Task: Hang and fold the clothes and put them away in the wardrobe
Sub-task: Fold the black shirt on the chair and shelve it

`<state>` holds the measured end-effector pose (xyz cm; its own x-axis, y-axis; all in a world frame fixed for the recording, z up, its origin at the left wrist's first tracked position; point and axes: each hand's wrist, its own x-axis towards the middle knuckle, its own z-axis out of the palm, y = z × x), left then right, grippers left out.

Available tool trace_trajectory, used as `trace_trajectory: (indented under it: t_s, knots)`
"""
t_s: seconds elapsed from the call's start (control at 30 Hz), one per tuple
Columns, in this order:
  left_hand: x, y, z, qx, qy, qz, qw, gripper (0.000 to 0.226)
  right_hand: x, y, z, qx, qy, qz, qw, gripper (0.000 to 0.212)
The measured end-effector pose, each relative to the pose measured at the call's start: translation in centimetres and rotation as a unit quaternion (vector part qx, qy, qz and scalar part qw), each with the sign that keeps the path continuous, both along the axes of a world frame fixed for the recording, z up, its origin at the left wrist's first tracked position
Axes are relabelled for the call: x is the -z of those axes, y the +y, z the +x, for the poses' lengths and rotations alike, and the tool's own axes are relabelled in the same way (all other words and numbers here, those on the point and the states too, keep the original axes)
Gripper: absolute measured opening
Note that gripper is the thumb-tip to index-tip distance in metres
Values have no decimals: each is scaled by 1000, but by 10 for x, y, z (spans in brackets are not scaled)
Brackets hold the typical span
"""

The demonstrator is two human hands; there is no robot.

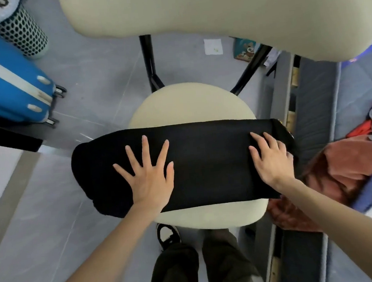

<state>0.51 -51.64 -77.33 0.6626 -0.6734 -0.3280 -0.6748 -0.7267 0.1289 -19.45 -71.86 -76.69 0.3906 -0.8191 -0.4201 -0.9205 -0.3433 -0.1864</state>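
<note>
The left hand (148, 175) lies flat on the black garment (209, 161), palm down, all 5 fingers straight and spread wide, pressing the cloth left of its middle. The right hand (271, 158) rests on the garment's right end with its fingers laid on the cloth and gently bent; its thumb sits at the cloth's right edge, and it cannot be told whether the thumb tucks under the fold. Neither hand lifts anything.

The garment is folded into a long, flat band and lies crosswise on the cream chair seat (189, 105). Both ends hang over the seat's sides, the left end rounded and bulkier. Bare seat shows beyond the garment and in a narrow strip on the near side. The cream backrest (214, 9) fills the top of the view, held by 2 black struts (148, 61).

Below the seat are the person's dark trouser legs (175, 270) and 1 black shoe (166, 233) on the grey tiled floor (86, 70). To the right, a heap of rust-red and grey clothes (342, 164) lies on a grey bed (319, 99), just beside the right forearm. At far left a blue suitcase (5, 88) lies near a perforated bin (21, 36). A scrap of white paper (212, 46) lies on the floor behind the chair.
</note>
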Motion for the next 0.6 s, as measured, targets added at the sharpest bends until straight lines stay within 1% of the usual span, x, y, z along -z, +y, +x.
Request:
trace_trajectory:
  t_s: [0.1,0.17,0.23,0.3,0.43,0.5,0.6]
  knots:
    - [-7,-40,-21,66,-2,-9,998,60,-6,-23,-5,26,-59,-56,996,45]
    - [-6,-70,-37,86,4,-6,996,61,-5,-41,-9,50,-87,-61,993,44]
    - [-2,-93,-52,94,16,0,995,62,-3,-59,-11,64,-86,-64,992,45]
    - [5,-109,-66,82,36,11,996,64,3,-76,-8,86,-84,-39,992,46]
    - [18,-122,-82,11,98,27,995,68,16,-104,0,160,-82,86,980,50]
    - [21,-121,-83,12,102,36,994,70,16,-110,0,182,-89,99,974,45]
    - [24,-119,-81,13,114,43,992,71,12,-115,-5,186,-135,85,970,35]
